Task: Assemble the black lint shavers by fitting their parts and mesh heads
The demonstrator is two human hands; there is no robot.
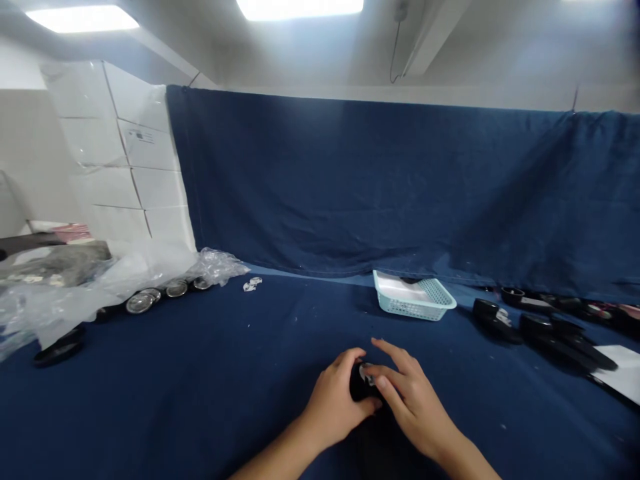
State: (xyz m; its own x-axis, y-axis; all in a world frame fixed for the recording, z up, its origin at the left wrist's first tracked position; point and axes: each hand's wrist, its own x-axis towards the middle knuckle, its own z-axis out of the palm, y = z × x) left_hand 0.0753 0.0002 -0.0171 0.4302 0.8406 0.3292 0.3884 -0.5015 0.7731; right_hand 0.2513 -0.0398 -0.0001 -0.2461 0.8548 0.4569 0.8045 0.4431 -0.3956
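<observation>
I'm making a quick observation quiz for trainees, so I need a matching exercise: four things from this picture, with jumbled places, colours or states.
Things:
1. Black item
2. Basket
3. White boxes
4. Curtain

Descriptions:
A. Stacked at the left of the picture
B. Gripped in the left hand
C. Dark blue, hanging across the background
D. Pale turquoise, with perforated sides

Right pairs: 1-B, 2-D, 3-A, 4-C

From the hands (333,403), the dark-blue cloth-covered worktop (200,380) gives open passage toward nine o'clock; a pale-turquoise perforated plastic basket (416,310) obstructs one o'clock, black rounded objects (493,323) two, a navy fabric curtain (325,187) twelve.
</observation>
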